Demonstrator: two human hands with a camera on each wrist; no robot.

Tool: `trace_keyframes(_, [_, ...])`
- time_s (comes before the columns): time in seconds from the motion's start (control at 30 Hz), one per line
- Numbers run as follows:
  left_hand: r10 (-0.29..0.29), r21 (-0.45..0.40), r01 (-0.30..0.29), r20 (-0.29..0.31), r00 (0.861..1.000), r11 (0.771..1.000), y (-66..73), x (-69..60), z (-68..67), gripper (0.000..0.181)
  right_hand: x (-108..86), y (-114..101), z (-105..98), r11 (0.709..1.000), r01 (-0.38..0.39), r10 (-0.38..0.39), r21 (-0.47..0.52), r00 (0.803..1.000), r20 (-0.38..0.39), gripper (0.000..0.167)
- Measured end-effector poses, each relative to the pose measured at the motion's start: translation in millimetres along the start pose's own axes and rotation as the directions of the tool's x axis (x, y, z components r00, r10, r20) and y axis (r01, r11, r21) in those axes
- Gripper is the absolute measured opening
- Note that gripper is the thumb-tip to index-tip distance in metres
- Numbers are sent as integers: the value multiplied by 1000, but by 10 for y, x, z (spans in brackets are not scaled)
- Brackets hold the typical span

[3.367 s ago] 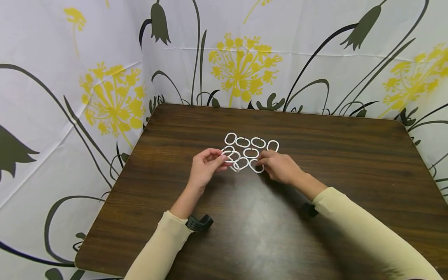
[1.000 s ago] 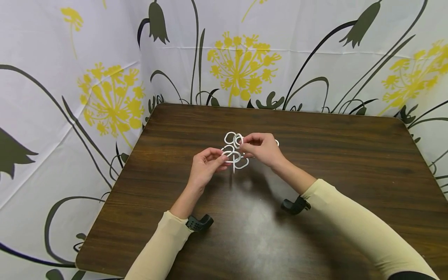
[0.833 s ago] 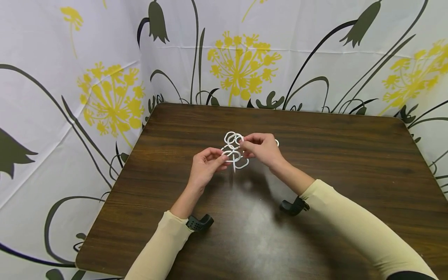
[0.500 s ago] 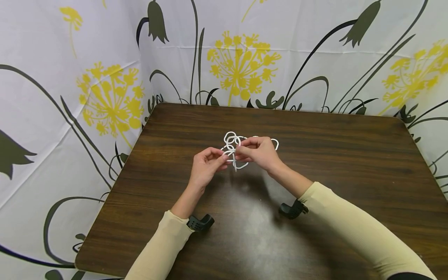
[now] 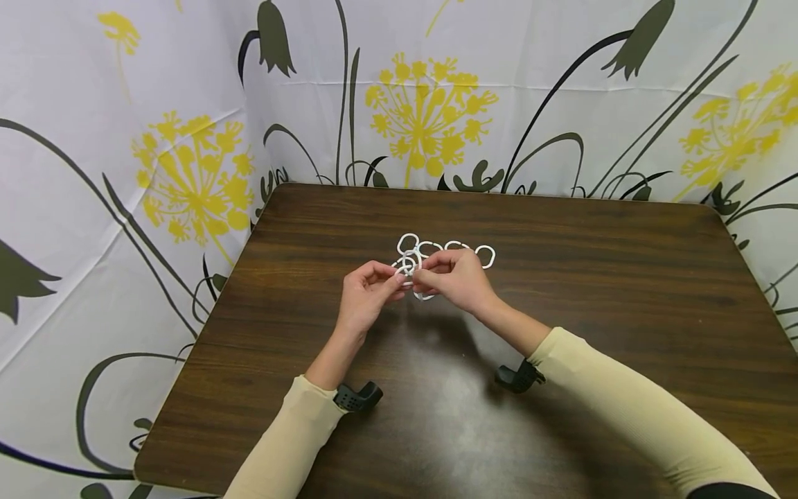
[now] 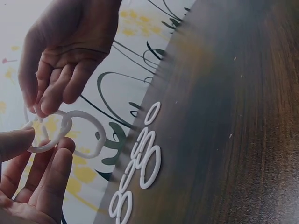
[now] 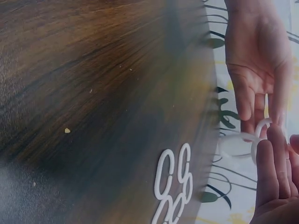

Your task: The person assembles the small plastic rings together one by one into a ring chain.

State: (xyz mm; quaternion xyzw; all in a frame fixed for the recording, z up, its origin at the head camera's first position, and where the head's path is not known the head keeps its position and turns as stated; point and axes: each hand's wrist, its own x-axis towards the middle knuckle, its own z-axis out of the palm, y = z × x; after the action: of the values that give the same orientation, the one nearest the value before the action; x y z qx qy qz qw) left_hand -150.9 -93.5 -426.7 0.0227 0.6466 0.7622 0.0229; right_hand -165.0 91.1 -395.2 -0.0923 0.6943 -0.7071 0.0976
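Observation:
In the head view, the left hand [image 5: 372,294] pinches a white oval link [image 5: 404,271] between thumb and fingers, above the table. Close on its right, the right hand [image 5: 458,281] pinches another white link at its fingertips. The left wrist view shows the left hand [image 6: 39,175] gripping a link [image 6: 46,146] that has a second link [image 6: 96,128] looped through it, with the right hand [image 6: 70,51] at the upper side of the held links. Fingers partly cover the links, and whether the right hand's link is joined cannot be told.
Several loose white links lie on the brown wooden table [image 5: 592,277] beyond the hands, one [image 5: 485,256] at the right end and one [image 5: 408,243] at the left. Behind the table hangs a white curtain [image 5: 542,62] with yellow and grey-green flowers.
The right hand picked up a white link from the table, rose to the left, then came down toward the left hand's links. The left hand has stayed nearly in place.

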Motion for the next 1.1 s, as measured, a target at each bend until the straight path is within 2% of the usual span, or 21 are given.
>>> trace_keyframes(0.13, [5,7,-5,-3,1000,1000,3,4,0,19,4,15,19,1000,14,-14,-25,1000,6,10])
trace_keyframes(0.47, [-36,66,35,10,999,997,-22,15,-43,24,17,-28,9,999,23,-23,-22,1000,1,10])
trace_keyframes(0.6, [-12,79,13,-14,1000,997,-9,23,-54,23,26,-36,3,999,34,-34,-27,999,23,11])
trace_keyframes(0.73, [28,130,-24,-31,999,991,16,42,-75,25,41,-31,-3,999,34,-32,-26,998,54,11])
trace_keyframes(0.9, [57,179,-65,48,997,982,84,67,-123,25,58,-27,-15,999,28,-24,-37,995,92,11])
trace_keyframes(1.1, [50,241,-88,159,986,967,150,77,-192,26,91,-8,-44,997,38,-31,-66,995,100,15])
